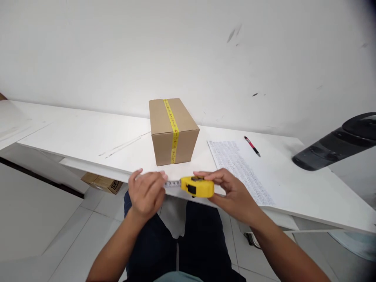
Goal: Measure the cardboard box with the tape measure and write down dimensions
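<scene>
My right hand (230,192) grips the yellow case of a tape measure (202,188), held over the desk's front edge. A short length of white blade (172,183) comes out of the case toward the left. My left hand (147,194) is closed on the blade's free end, which its fingers hide. Just beyond both hands a closed cardboard box (161,147) rests on the desk, with yellow printed tape running over its top and down its front. Neither hand touches the box.
On the white desk (88,129), sheets of handwritten paper (235,160) lie right of the box, with a red and black pen (252,146) beside them. A dark bottle (329,147) stands at the right. Under the desk, another carton (101,183) sits on the floor at left.
</scene>
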{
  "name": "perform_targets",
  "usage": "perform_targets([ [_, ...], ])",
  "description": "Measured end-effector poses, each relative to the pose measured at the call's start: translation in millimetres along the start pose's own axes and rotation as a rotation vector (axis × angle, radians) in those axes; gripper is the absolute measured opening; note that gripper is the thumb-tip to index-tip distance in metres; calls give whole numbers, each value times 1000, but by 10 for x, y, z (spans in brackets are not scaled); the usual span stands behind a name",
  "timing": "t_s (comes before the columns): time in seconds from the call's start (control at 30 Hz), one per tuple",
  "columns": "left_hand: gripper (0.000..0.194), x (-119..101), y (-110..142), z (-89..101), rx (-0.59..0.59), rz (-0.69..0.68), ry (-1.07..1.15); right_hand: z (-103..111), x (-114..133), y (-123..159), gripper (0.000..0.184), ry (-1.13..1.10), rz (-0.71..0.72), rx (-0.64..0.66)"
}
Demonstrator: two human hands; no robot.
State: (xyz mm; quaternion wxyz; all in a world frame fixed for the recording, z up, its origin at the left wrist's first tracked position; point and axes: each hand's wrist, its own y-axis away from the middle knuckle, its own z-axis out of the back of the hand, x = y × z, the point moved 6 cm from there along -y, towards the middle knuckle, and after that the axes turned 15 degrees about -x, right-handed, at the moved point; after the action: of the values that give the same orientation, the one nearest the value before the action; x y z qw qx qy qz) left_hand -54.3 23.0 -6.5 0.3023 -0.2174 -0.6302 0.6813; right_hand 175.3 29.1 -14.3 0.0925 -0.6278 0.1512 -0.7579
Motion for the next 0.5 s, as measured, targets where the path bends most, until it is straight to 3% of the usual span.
perform_targets([
  [0.13,38,-494,124,-4,128,97,102,-56,-59,283,25,-111,-193,71],
  [0.2,40,-600,308,-49,217,171,118,-15,-238,372,28,-134,-291,64],
  [0.27,46,-564,460,-63,253,190,88,46,-442,383,31,-166,-365,58],
  [0.3,50,-475,500,-55,232,197,62,87,-536,337,35,-186,-384,23],
  [0.37,57,-136,518,-54,137,306,10,191,-673,120,45,-273,-374,-166],
  [0.43,61,350,534,-150,49,598,20,283,-748,-200,55,-441,-304,-482],
  [0.5,67,762,621,-405,57,970,164,182,-817,-548,62,-609,-285,-617],
])
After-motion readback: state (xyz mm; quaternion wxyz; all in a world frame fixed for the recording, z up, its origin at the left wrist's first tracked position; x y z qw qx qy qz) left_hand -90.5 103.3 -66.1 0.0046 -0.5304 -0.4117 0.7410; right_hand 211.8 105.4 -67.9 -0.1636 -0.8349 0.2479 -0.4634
